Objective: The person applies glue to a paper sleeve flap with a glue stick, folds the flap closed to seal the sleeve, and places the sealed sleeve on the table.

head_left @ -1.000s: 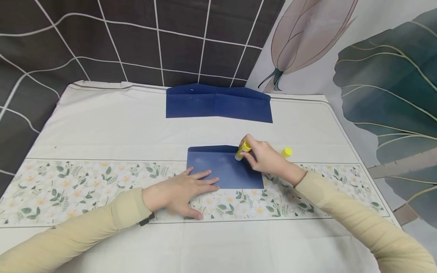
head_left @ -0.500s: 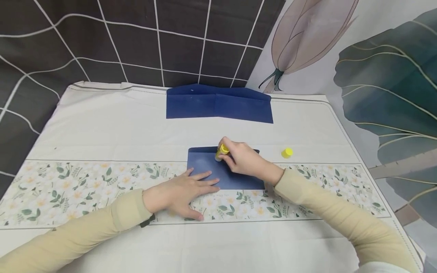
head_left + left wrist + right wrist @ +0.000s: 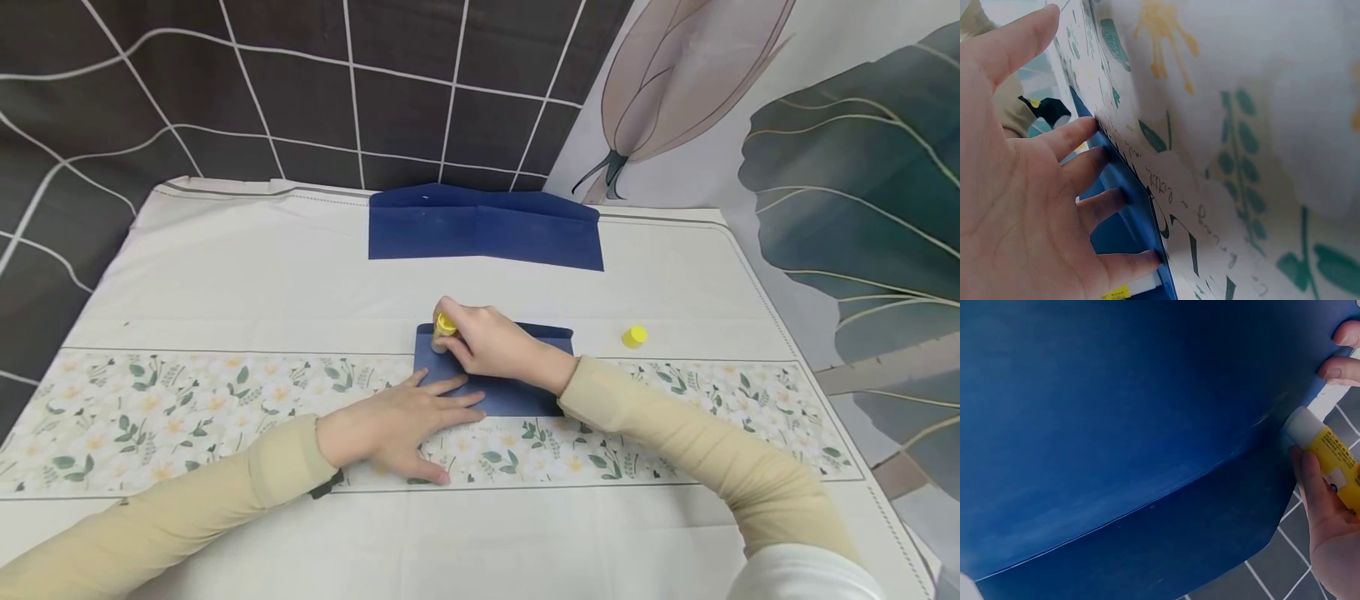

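Note:
A dark blue envelope (image 3: 525, 398) lies on the tablecloth, its narrow flap at the far side. My left hand (image 3: 408, 423) is spread flat, fingertips resting on the envelope's near left part; the left wrist view shows these straight fingers (image 3: 1079, 181) on its edge. With my right hand (image 3: 491, 340) I grip a yellow glue stick (image 3: 444, 327), its white end down at the envelope's far left, near the flap fold. The right wrist view shows the glue stick (image 3: 1329, 453) touching the blue paper. Part of the envelope is hidden under my right hand.
A second, wider blue envelope (image 3: 483, 232) lies at the table's back edge. The yellow glue cap (image 3: 634, 337) stands to the right of my right hand. A white tablecloth (image 3: 255, 275) with a floral band covers the table; a dark checked curtain (image 3: 300, 92) hangs behind.
My right hand has slid the glue stick leftward along the envelope, from its right part to its left end. My left hand has stayed in place on the envelope.

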`<state>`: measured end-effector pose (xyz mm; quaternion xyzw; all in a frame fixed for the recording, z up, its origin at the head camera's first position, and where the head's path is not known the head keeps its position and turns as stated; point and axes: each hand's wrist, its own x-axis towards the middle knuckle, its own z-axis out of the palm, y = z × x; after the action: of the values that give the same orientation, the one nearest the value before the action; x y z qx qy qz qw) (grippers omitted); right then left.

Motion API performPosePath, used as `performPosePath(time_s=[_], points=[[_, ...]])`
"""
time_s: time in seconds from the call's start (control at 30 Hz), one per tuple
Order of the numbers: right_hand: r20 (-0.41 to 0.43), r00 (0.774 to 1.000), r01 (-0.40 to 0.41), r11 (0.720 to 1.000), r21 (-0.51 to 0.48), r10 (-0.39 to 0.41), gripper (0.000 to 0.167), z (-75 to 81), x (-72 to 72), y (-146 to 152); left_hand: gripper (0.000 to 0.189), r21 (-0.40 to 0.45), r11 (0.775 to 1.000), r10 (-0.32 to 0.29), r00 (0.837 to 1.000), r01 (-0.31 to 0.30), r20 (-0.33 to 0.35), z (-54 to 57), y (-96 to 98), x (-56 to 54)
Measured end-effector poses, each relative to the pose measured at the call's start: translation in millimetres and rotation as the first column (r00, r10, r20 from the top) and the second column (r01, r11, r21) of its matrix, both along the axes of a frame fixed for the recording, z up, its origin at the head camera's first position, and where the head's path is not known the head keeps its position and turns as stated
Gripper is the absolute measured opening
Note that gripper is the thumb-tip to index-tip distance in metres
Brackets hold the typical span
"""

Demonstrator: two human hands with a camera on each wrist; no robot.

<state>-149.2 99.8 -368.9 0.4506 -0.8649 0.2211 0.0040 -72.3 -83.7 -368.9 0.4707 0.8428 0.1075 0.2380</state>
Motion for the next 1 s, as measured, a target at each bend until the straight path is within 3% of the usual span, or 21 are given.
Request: performPosePath(time_s=[0.4, 1.0], points=[[-0.001, 1.000, -0.017, 1.000, -0.019, 0.017, 0.022, -1.4, 0.3, -11.4, 0.081, -0.003, 1.000, -0.003, 1.000, 0.003, -0.009, 1.4, 0.7, 0.5], [0.044, 0.999, 0.010, 1.000, -0.001, -0.010, 0.019, 3.4, 3.1, 7.4, 0.081, -0.012, 1.000, 0.005, 1.000, -0.005, 0.001, 1.7, 1.4, -0.1]])
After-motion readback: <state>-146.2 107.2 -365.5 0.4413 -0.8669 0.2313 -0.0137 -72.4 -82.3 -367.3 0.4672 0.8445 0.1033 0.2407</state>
